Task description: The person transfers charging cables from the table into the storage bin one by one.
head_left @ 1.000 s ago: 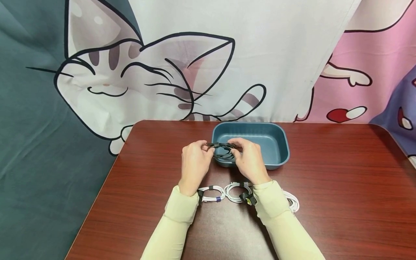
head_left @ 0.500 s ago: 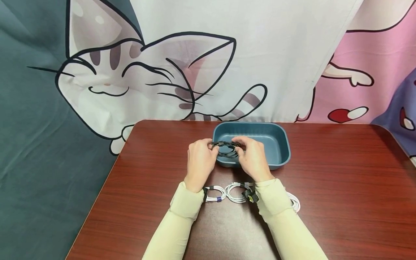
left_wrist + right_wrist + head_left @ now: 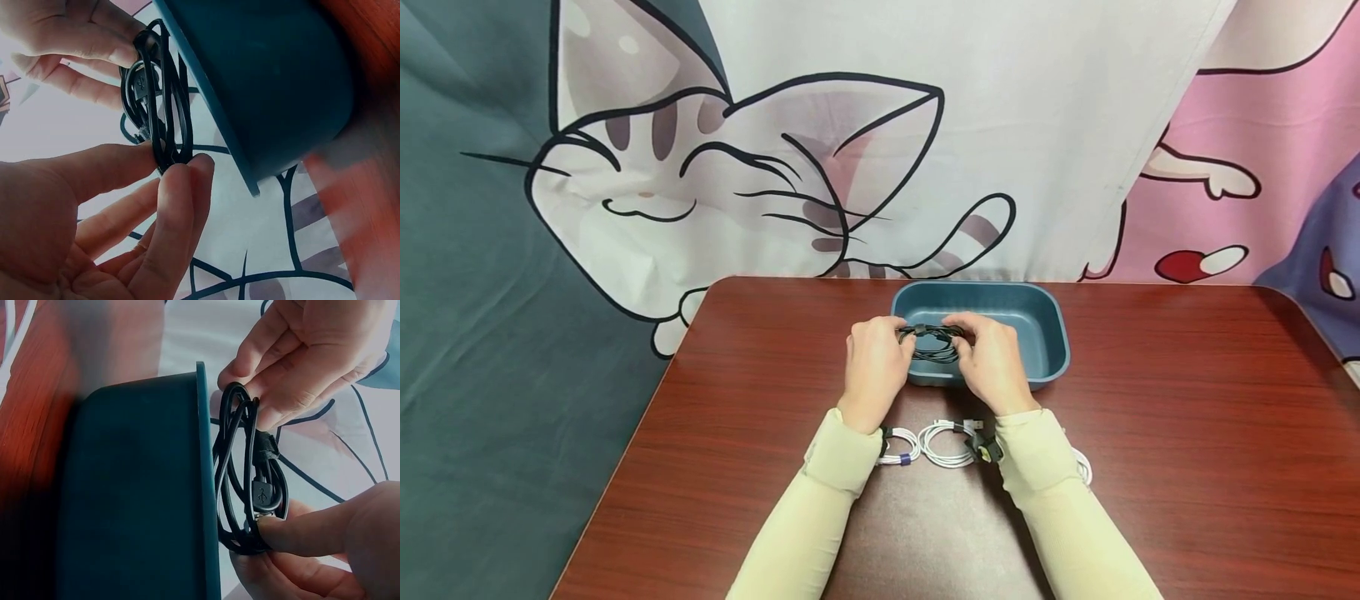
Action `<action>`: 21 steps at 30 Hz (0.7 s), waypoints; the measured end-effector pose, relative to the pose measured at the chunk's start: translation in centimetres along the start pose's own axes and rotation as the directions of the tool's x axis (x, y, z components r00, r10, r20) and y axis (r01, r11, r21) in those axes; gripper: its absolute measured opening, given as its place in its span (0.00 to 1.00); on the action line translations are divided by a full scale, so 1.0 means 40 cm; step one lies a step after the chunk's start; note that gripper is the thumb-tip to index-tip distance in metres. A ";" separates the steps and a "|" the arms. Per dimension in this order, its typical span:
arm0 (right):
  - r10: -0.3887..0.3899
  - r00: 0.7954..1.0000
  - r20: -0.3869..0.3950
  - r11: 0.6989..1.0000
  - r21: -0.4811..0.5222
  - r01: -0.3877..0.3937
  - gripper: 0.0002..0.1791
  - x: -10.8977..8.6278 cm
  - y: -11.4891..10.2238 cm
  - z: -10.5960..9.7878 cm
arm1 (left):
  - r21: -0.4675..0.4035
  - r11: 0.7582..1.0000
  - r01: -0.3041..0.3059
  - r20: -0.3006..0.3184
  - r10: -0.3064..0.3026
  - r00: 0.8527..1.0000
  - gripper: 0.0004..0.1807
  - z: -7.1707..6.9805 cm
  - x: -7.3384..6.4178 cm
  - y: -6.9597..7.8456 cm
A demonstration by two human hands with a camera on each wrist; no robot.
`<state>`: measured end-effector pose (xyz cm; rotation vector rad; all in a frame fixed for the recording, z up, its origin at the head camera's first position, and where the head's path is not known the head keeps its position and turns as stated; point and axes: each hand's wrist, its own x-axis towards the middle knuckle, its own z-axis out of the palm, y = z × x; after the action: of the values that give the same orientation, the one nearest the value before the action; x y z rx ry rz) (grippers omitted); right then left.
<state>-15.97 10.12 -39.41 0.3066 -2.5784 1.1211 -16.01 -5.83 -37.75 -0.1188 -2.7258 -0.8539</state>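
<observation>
A coiled black USB cable (image 3: 934, 343) is held level between both hands, over the left part of a blue rectangular tub (image 3: 1037, 333). My left hand (image 3: 876, 358) pinches the coil's left end between thumb and fingers. At the other end, my right hand (image 3: 992, 354) pinches it the same way. The right wrist view shows the cable's USB plug (image 3: 262, 494) and a black strap (image 3: 267, 447) binding the loops. In the left wrist view the cable (image 3: 165, 100) hangs just above the tub's rim (image 3: 209, 103).
Nearer to me on the brown table (image 3: 737, 433) lie white coiled cables: one (image 3: 904, 446) beside my left wrist, another (image 3: 946, 444) in the middle. A third (image 3: 1082, 467) is mostly hidden behind my right sleeve. A cat-print curtain (image 3: 775, 167) hangs behind the table.
Both hands have shifted a little to the right with the black cable, farther over the tub. Their pinch on the coil looks the same. The tub and white cables have stayed put.
</observation>
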 end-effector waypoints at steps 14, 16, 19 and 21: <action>0.035 0.999 0.011 0.999 -0.037 -0.035 0.16 0.004 0.013 0.001 | 0.054 0.998 0.011 0.072 -0.014 0.997 0.09 0.018 0.014 0.008; 0.041 0.999 0.013 0.998 -0.045 -0.040 0.17 0.004 0.017 0.004 | 0.065 0.998 0.007 0.077 -0.012 0.997 0.08 0.022 0.016 0.008; 0.050 0.998 0.026 0.997 -0.057 -0.048 0.16 0.005 0.022 0.009 | 0.094 0.996 -0.011 0.082 0.004 0.997 0.05 0.028 0.019 0.007; 0.054 0.998 0.033 0.997 -0.063 -0.052 0.16 0.005 0.026 0.011 | 0.120 0.993 -0.019 0.081 0.009 0.997 0.05 0.032 0.022 0.008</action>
<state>-16.57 10.48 -40.31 0.2466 -2.6610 1.0598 -17.09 -4.85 -38.32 -0.1500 -2.8400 -0.6924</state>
